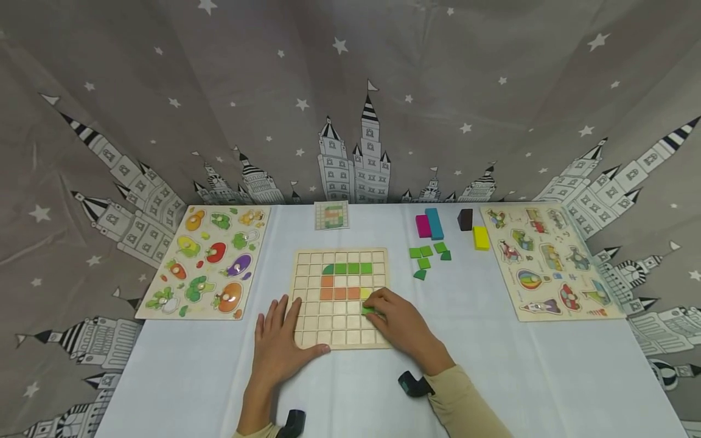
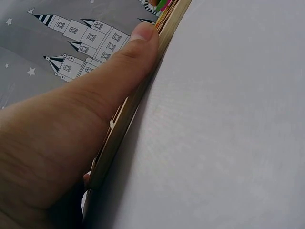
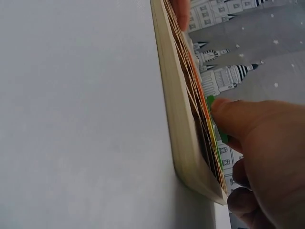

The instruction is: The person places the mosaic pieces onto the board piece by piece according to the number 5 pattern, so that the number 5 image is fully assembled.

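A wooden grid board [image 1: 339,336] lies flat on the table in the head view. Its cells hold a green curved-corner tile [image 1: 328,269], several green square tiles [image 1: 353,268], orange square tiles [image 1: 340,294] and a yellow tile [image 1: 365,293]. My right hand [image 1: 402,325] pinches a green tile [image 1: 367,310] between thumb and fingers, over a cell just below the yellow one. The right wrist view shows this green tile [image 3: 223,135] tilted against the board's surface; whether it sits in the cell I cannot tell. My left hand [image 1: 280,351] rests with spread fingers at the board's lower left corner, thumb along the near edge.
Loose green tiles [image 1: 424,263] lie right of the board. Behind them are magenta [image 1: 423,226], blue [image 1: 434,224], black [image 1: 465,219] and yellow [image 1: 481,238] blocks. A small pattern card [image 1: 331,215] lies behind the board. A vegetable puzzle [image 1: 181,271] and a toy puzzle [image 1: 539,286] flank it.
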`<action>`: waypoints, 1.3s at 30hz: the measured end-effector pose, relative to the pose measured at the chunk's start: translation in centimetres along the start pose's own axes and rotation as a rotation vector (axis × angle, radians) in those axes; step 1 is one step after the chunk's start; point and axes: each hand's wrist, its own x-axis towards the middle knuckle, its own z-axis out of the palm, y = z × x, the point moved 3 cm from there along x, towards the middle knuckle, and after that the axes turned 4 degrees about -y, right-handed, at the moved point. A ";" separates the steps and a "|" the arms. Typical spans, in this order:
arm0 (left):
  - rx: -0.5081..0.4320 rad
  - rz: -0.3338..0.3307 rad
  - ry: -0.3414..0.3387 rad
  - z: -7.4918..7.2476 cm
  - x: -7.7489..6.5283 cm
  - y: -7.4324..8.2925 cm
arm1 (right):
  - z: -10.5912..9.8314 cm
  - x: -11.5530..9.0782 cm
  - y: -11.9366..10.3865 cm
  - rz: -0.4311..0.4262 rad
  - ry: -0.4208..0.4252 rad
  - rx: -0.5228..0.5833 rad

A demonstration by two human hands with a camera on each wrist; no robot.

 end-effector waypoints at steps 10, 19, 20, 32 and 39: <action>-0.004 -0.003 0.003 0.1 0.1 -0.2 | 0.2 0.5 -0.4 -0.024 0.008 -0.035; -0.001 -0.005 0.002 0.1 0.0 -0.2 | 0.3 0.5 -0.3 -0.018 0.015 -0.051; -0.001 -0.006 0.000 0.1 0.0 -0.2 | 0.3 0.5 -0.4 -0.014 0.015 -0.049; 0.000 -0.005 0.006 0.0 0.1 -0.1 | 0.2 0.4 -0.5 -0.004 0.025 -0.066; 0.002 -0.007 -0.001 0.0 0.1 -0.1 | 0.3 0.3 -0.4 -0.014 0.047 -0.099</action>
